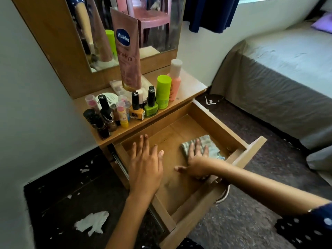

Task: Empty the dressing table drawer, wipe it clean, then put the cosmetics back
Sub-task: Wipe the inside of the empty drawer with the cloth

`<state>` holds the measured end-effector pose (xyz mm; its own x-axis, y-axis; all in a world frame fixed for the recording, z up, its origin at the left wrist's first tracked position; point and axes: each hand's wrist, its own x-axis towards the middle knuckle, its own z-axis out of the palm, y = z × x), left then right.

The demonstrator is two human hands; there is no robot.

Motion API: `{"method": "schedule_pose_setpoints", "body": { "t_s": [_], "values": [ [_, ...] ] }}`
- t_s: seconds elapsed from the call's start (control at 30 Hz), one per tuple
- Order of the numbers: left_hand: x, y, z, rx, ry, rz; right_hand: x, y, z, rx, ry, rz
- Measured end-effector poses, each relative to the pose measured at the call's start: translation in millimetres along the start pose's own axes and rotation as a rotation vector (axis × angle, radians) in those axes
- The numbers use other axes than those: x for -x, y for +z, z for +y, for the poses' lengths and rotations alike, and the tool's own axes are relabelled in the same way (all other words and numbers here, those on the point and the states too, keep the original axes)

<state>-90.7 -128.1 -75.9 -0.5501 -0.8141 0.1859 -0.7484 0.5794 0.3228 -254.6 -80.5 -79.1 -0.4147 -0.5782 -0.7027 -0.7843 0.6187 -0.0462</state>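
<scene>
The wooden drawer (222, 126) is pulled out and holds only a grey-green cloth (209, 142) at its right side. My right hand (195, 161) lies flat on that cloth, fingers spread, pressing it on the drawer floor. My left hand (145, 164) hovers flat over the drawer's left side, fingers apart, holding nothing. The cosmetics stand on the dressing table top (190, 85): a tall pink Vaseline tube (127, 51), a lime green bottle (163, 91), a peach bottle (175, 79), and several nail polish bottles (135, 106) and lip balms (122, 114).
A mirror (136, 24) rises behind the table top. A bed (280, 72) with a grey sheet stands to the right. Dark floor lies all around, with a white crumpled scrap (92, 222) at lower left. The drawer's metal handle (224, 194) sticks out at its front.
</scene>
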Motion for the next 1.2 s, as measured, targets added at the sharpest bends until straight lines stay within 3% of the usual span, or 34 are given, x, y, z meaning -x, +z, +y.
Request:
{"method": "schedule_pose_setpoints", "body": {
  "t_s": [0.23, 0.5, 0.7, 0.97, 1.2],
  "values": [
    [1.0, 2.0, 2.4, -0.065, 0.021, -0.042, -23.7, -17.2, 34.3, 0.013, -0.039, 0.003],
    [1.1, 2.1, 3.3, -0.124, 0.025, -0.067, -47.9, -48.2, 11.3, 0.041, -0.254, 0.122],
    [0.1, 1.3, 2.5, -0.095, 0.001, -0.052, -50.3, -43.5, 15.3, 0.074, -0.257, 0.192],
    [-1.2, 0.5, 1.1, -0.023, -0.013, -0.038, -17.8, -20.1, 43.5, 0.121, -0.054, 0.004],
    [-2.3, -0.4, -0.7, 0.009, -0.026, -0.040, -0.8, -14.8, 12.1, 0.007, 0.006, -0.100]
  ]
}}
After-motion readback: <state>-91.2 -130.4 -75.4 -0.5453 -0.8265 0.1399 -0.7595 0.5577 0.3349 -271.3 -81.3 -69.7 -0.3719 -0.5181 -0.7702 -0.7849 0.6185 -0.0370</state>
